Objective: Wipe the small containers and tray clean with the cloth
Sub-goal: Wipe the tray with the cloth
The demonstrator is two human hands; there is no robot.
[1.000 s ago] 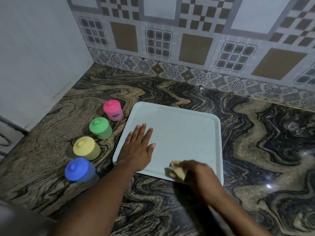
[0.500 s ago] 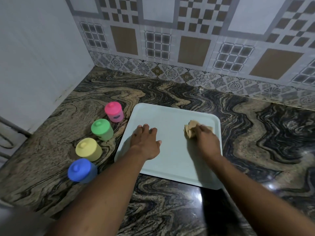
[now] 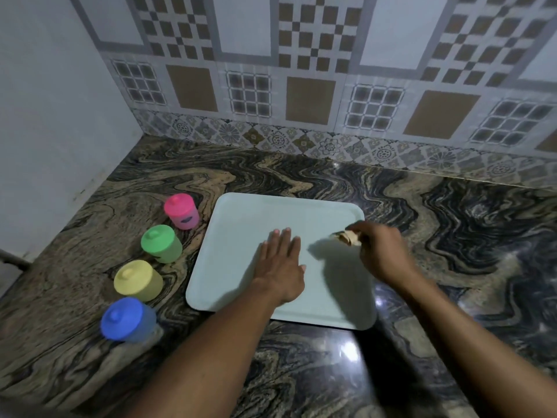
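Item: pale blue-green rectangular plastic tray (image 3: 256, 212), flat on the dark swirled stone table (image 3: 452, 236), mid-table.

Left hand (image 3: 281, 267): pressed flat on the tray's centre with its fingers straight. It is in the same place as half a second ago, when the fingers were slightly bent.

Right hand (image 3: 379, 251): fingers curled round a small crumpled beige cloth (image 3: 346, 237), at the tray's right edge near its far right corner. One second ago the cloth was at the tray's near edge. The cloth's shadow falls on the tray.

Four small lidded plastic containers stand in a row on the table just left of the tray, unmoved: pink container (image 3: 181, 212), green container (image 3: 161, 243), yellow container (image 3: 137, 280) and blue container (image 3: 126, 319).
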